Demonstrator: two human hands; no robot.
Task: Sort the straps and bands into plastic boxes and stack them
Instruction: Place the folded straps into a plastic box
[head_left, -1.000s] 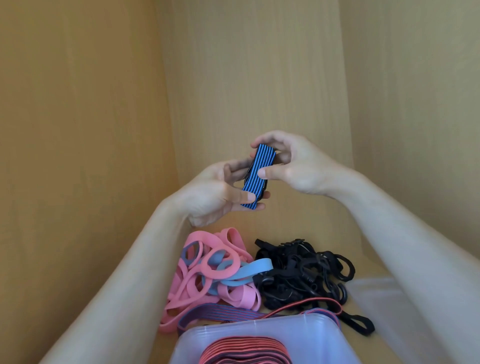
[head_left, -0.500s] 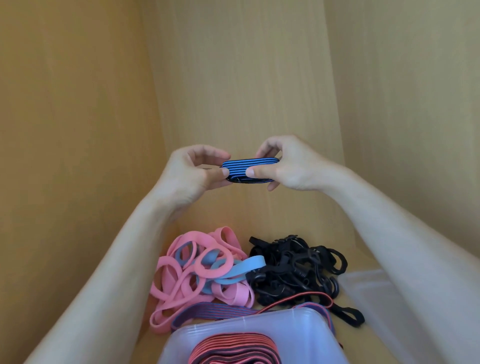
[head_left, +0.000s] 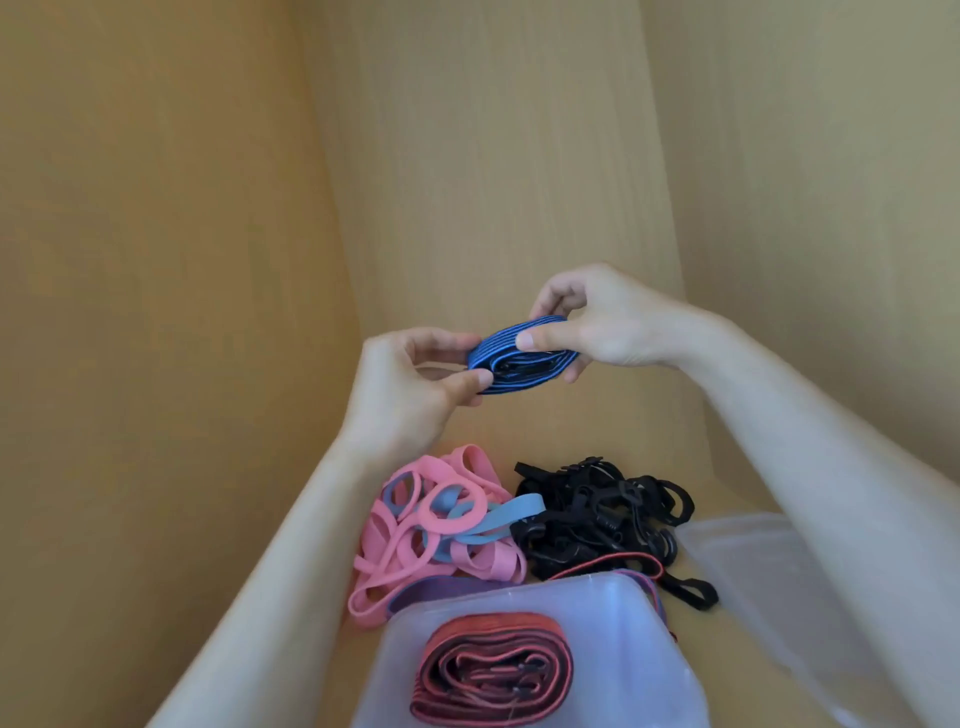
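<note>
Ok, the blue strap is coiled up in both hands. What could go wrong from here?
1. The blue strap coil is only pinched at its ends by the left hand and right hand; releasing one side could let it spring open.
2. The red strap coil already fills much of the plastic box's visible floor, so the blue one may land on top and unroll.

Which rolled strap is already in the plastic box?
The red strap, lying inside the clear box. The blue strap is in the air, gripped by the left hand and right hand.
</note>
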